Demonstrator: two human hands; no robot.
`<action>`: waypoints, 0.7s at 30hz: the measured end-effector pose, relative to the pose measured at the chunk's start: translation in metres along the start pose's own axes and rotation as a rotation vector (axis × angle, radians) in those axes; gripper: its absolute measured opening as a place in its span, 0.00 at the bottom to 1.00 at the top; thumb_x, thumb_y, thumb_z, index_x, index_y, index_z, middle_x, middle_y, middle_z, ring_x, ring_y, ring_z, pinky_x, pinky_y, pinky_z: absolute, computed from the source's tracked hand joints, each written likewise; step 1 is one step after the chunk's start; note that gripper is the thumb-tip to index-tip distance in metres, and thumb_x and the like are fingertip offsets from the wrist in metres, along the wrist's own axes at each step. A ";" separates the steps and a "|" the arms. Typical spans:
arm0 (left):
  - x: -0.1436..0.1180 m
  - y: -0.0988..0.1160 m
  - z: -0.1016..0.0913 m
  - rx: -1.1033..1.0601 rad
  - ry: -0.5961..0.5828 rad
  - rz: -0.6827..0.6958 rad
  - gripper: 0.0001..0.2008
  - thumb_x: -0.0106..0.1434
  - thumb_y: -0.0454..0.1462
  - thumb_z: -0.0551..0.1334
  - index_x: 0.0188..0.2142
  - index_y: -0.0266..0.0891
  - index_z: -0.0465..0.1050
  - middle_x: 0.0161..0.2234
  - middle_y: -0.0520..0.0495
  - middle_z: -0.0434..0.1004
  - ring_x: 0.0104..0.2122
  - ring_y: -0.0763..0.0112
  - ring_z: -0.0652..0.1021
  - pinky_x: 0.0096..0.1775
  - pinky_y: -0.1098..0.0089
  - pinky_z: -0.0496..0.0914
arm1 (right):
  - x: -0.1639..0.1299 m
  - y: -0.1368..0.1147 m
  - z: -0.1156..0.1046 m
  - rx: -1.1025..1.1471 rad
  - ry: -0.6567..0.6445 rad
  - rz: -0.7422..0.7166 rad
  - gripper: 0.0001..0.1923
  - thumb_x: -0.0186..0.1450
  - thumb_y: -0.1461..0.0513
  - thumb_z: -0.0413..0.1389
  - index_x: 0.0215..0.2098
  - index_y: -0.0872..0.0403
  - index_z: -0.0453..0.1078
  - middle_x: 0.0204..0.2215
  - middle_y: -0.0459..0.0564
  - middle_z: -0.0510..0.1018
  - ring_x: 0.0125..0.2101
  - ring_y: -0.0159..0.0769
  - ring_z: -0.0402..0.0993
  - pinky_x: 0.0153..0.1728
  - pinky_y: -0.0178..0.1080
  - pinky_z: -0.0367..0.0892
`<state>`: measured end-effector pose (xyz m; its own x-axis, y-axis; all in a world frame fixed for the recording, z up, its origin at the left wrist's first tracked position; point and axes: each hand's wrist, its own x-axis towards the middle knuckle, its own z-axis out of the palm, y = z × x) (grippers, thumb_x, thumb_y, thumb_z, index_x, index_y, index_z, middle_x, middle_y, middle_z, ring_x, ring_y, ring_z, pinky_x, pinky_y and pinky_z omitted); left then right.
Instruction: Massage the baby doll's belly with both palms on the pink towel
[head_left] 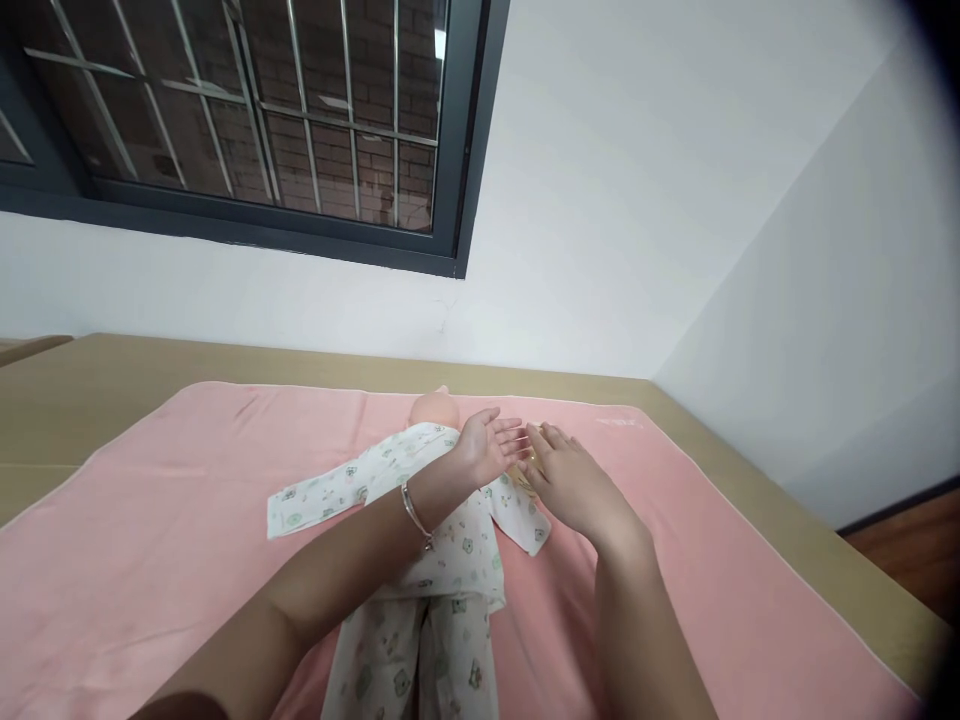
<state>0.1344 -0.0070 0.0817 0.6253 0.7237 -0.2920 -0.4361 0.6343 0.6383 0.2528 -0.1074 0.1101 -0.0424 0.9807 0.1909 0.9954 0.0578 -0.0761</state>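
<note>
Your left hand [486, 447] is held palm up, fingers spread and apart, above the chest of the baby doll [420, 540]. It grips nothing. A thin bracelet [415, 513] sits on that wrist. Your right hand [574, 480] lies palm down, fingers extended and loosely together, just beside the doll's sleeve [525, 520] on your right side. Its fingertips come close to those of the left hand; whether they touch cannot be told. A small yellowish patch shows under the right fingers, too hidden to identify, and whether that hand presses on anything cannot be told either.

The doll lies on its back, head [433, 407] pointing away from you toward the wall, legs toward you. It wears a white printed sleepsuit [450, 560], one sleeve [315, 500] stretched flat out to your left. Your left forearm crosses over its torso.

The doll rests on a pink towel [150, 540] spread flat over a tan desk [90, 385]. The desk meets a white wall [637, 200] at a corner. A dark-framed window [247, 120] with bars is set above, brickwork behind it. Wooden floor [907, 550] shows at the far right.
</note>
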 end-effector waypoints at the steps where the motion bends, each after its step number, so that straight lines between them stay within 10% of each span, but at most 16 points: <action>1: 0.002 0.000 0.002 -0.029 0.012 -0.007 0.19 0.65 0.44 0.53 0.48 0.31 0.68 0.48 0.31 0.75 0.47 0.58 0.78 0.46 0.59 0.75 | 0.002 -0.002 0.001 -0.017 0.030 0.000 0.25 0.71 0.58 0.44 0.63 0.59 0.59 0.59 0.63 0.65 0.59 0.50 0.61 0.56 0.49 0.60; 7: -0.025 -0.005 0.003 -0.114 0.036 0.051 0.16 0.64 0.36 0.52 0.49 0.31 0.68 0.50 0.32 0.74 0.48 0.63 0.78 0.48 0.66 0.74 | 0.012 -0.016 0.010 -0.193 0.130 0.086 0.22 0.70 0.60 0.45 0.59 0.62 0.62 0.46 0.64 0.72 0.47 0.49 0.68 0.43 0.44 0.66; 15: -0.094 0.020 -0.031 -0.140 0.226 -0.049 0.17 0.62 0.35 0.53 0.48 0.31 0.69 0.54 0.33 0.72 0.50 0.59 0.77 0.49 0.63 0.74 | 0.011 -0.031 0.016 -0.126 0.025 0.111 0.31 0.70 0.50 0.46 0.65 0.59 0.57 0.62 0.70 0.58 0.61 0.64 0.54 0.50 0.56 0.63; 21: -0.125 0.029 -0.025 -0.107 0.119 -0.009 0.15 0.63 0.36 0.51 0.45 0.33 0.71 0.49 0.37 0.76 0.49 0.61 0.78 0.48 0.65 0.74 | -0.001 -0.083 0.015 0.269 -0.033 -0.281 0.33 0.72 0.47 0.41 0.71 0.46 0.37 0.70 0.52 0.39 0.69 0.51 0.30 0.63 0.58 0.48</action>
<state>0.0272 -0.0723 0.1189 0.5516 0.7406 -0.3837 -0.5011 0.6620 0.5574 0.1687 -0.1108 0.1014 -0.3176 0.9248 0.2096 0.8866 0.3680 -0.2803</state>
